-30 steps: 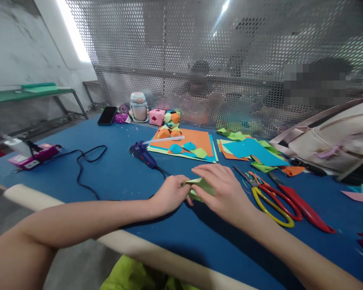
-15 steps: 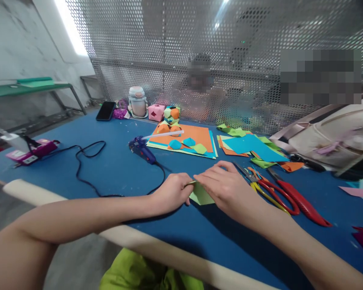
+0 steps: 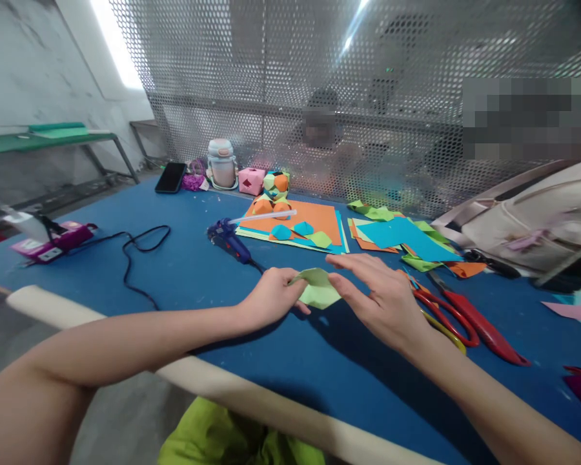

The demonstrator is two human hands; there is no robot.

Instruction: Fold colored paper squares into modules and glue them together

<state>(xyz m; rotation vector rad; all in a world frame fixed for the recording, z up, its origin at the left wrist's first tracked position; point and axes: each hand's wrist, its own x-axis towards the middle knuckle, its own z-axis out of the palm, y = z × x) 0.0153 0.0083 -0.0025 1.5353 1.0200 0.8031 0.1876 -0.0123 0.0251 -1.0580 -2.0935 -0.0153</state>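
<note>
A light green folded paper piece (image 3: 317,289) sits just above the blue table (image 3: 184,278) in front of me. My left hand (image 3: 271,299) pinches its left edge, fingers closed on it. My right hand (image 3: 382,297) hovers at the paper's right side with fingers stretched out and apart, the fingertips at or just off the paper's edge.
Red and yellow scissors (image 3: 458,316) lie right of my right hand. A blue glue gun (image 3: 227,239) with a black cord (image 3: 140,248) lies ahead, beside orange and blue paper sheets (image 3: 314,223). A paper ball (image 3: 274,187), bottle (image 3: 221,165), phone (image 3: 170,177) and beige bag (image 3: 537,219) stand further back.
My right hand has lifted off the green paper and spread its fingers. The left hand keeps its pinch, and the paper has risen slightly.
</note>
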